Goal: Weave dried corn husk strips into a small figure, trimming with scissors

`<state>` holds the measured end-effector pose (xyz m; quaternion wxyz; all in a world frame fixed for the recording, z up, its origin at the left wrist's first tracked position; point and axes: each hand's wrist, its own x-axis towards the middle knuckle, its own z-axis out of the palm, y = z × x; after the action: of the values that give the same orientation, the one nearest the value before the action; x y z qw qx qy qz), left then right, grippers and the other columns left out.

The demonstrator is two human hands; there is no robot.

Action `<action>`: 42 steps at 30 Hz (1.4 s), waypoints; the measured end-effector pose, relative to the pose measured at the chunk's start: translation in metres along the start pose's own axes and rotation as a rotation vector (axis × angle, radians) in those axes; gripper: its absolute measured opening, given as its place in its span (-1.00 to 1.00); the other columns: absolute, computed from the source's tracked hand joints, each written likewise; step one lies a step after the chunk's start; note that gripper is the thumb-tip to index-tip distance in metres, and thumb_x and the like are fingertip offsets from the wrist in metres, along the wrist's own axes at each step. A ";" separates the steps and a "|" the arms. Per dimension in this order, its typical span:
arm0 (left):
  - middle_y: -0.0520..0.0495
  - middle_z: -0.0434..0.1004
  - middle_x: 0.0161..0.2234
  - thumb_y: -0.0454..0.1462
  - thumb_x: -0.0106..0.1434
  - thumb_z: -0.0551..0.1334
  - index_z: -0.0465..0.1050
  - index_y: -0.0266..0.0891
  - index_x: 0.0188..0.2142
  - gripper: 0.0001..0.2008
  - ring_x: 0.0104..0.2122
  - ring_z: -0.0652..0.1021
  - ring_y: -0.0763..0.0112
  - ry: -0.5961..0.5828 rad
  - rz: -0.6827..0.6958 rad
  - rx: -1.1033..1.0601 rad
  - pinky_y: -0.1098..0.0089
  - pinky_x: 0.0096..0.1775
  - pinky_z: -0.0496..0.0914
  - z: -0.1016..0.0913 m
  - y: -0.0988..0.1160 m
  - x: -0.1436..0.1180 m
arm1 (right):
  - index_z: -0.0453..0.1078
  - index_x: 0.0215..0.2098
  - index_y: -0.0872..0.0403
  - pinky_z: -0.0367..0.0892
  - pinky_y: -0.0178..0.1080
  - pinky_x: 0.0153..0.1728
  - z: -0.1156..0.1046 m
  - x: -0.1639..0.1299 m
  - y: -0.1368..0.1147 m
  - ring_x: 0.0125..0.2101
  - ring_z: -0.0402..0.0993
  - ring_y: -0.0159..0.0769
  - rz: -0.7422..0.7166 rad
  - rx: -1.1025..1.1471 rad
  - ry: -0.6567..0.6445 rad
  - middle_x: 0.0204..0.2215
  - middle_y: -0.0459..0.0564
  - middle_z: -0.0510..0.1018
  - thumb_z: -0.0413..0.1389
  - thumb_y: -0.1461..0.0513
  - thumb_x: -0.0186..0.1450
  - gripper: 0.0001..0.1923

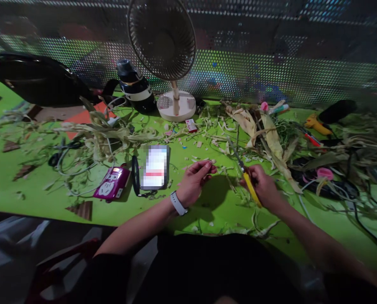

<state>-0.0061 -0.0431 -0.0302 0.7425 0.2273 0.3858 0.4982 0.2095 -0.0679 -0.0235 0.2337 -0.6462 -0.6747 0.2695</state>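
Green desk (23,177), littered with dry husk strips and trimmings. Far left: a dark lamp head (36,82); nearer, a purple power strip (111,182) and a phone (156,167) lying flat just beside it. Far centre: a small desk fan (163,46) on a cream base.

Left hand (195,179): fingers curled, thumb and forefinger pinched on a small pale husk piece (211,161), held just above the desk. A white band sits on that wrist.

Right hand (264,185): closed around yellow-handled scissors (247,179), blades pointing far and left, well short of the pinched piece. Whether the blades are parted I cannot tell.

Judgement: the step in hand looks like trimming husk material; the piece and the blades are near but apart, so a cut would call for bringing them together.

Right of the hands: a heap of husks (271,135) and tangled cables.
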 end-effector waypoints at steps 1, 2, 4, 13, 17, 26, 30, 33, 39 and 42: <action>-0.02 0.60 -0.39 -0.20 -0.02 0.43 0.56 -0.25 -0.34 -0.75 -0.40 0.55 0.55 -0.005 0.040 0.032 0.56 -0.39 0.34 -0.001 0.000 0.001 | 0.20 -0.28 0.02 0.25 -0.26 -0.52 -0.004 0.005 0.005 -0.53 0.42 -0.24 0.022 -0.051 0.074 -0.49 -0.02 0.51 0.05 -0.10 0.19 -0.61; -0.03 0.61 -0.38 -0.20 -0.01 0.43 0.56 -0.25 -0.34 -0.76 -0.40 0.56 0.53 -0.010 0.092 0.076 0.54 -0.39 0.34 -0.002 0.001 0.001 | 0.23 -0.26 0.03 0.25 -0.24 -0.51 -0.008 0.010 0.011 -0.52 0.43 -0.22 0.048 -0.131 0.138 -0.46 0.01 0.52 0.07 -0.10 0.18 -0.60; -0.05 0.62 -0.37 -0.21 0.03 0.41 0.57 -0.24 -0.33 -0.79 -0.40 0.57 0.49 -0.018 0.205 0.183 0.50 -0.39 0.35 -0.004 0.003 0.001 | 0.29 -0.26 0.03 0.23 -0.22 -0.51 -0.016 0.020 0.023 -0.52 0.43 -0.18 0.094 -0.345 0.220 -0.48 0.03 0.53 0.10 -0.11 0.15 -0.58; -0.11 0.63 -0.38 -0.24 0.05 0.39 0.59 -0.25 -0.34 -0.83 -0.42 0.58 0.43 -0.138 0.219 0.347 0.43 -0.32 0.43 -0.001 0.009 -0.008 | 0.40 -0.13 0.06 0.30 -0.04 -0.10 -0.025 0.008 -0.002 -0.05 0.40 -0.01 -0.254 -0.493 0.131 -0.09 0.17 0.49 -0.01 0.09 0.32 -0.72; -0.09 0.61 -0.45 -0.24 0.02 0.40 0.59 -0.27 -0.38 -0.84 -0.46 0.55 0.46 -0.228 0.110 0.320 0.41 -0.31 0.45 0.001 0.006 -0.013 | 0.37 -0.14 0.03 0.33 -0.20 -0.22 -0.011 0.001 -0.037 -0.24 0.47 -0.24 -0.440 -0.130 -0.169 -0.23 0.04 0.55 -0.04 0.14 0.37 -0.78; -0.05 0.56 -0.47 -0.23 0.04 0.39 0.56 -0.28 -0.39 -0.83 -0.46 0.53 0.48 -0.277 0.093 0.303 0.41 -0.30 0.42 -0.006 0.010 -0.011 | 0.34 -0.26 0.05 0.29 -0.30 -0.38 -0.003 0.022 -0.048 -0.41 0.39 -0.36 -0.244 0.152 -0.400 -0.42 -0.06 0.48 -0.04 0.06 0.36 -0.74; -0.08 0.59 -0.42 -0.23 0.05 0.38 0.57 -0.28 -0.34 -0.82 -0.42 0.55 0.46 -0.252 0.136 0.366 0.40 -0.26 0.42 -0.007 0.013 -0.008 | 0.33 -0.31 0.06 0.31 -0.32 -0.41 0.003 0.030 -0.049 -0.44 0.38 -0.37 -0.165 0.333 -0.404 -0.47 -0.08 0.45 0.02 0.05 0.31 -0.75; -0.10 0.60 -0.38 -0.20 0.06 0.37 0.58 -0.28 -0.29 -0.77 -0.43 0.56 0.43 -0.236 0.151 0.416 0.40 -0.29 0.41 -0.010 0.030 -0.002 | 0.33 -0.34 0.07 0.32 -0.31 -0.42 0.006 0.039 -0.050 -0.46 0.38 -0.38 -0.134 0.436 -0.392 -0.49 -0.10 0.44 0.07 0.04 0.27 -0.75; -0.08 0.55 -0.41 -0.19 -0.01 0.41 0.58 -0.25 -0.32 -0.75 -0.45 0.49 0.43 0.061 0.397 0.720 0.44 -0.33 0.32 -0.034 0.070 0.019 | 0.30 -0.38 0.05 0.32 -0.32 -0.46 0.004 0.057 -0.044 -0.54 0.34 -0.43 -0.006 0.618 -0.169 -0.55 -0.15 0.42 0.18 0.00 0.17 -0.70; -0.06 0.52 -0.47 -0.24 -0.17 0.47 0.60 -0.21 -0.34 -0.68 -0.50 0.43 0.41 0.006 0.340 1.083 0.44 -0.37 0.27 -0.046 0.063 0.027 | 0.30 -0.39 0.05 0.34 -0.30 -0.45 0.009 0.059 -0.040 -0.54 0.36 -0.42 0.001 0.632 -0.195 -0.56 -0.15 0.42 0.20 -0.01 0.14 -0.67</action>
<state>-0.0728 0.0043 -0.0212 0.4281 0.6333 0.5463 0.3424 0.1703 -0.0099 -0.0053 0.3568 -0.5129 -0.5766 0.5264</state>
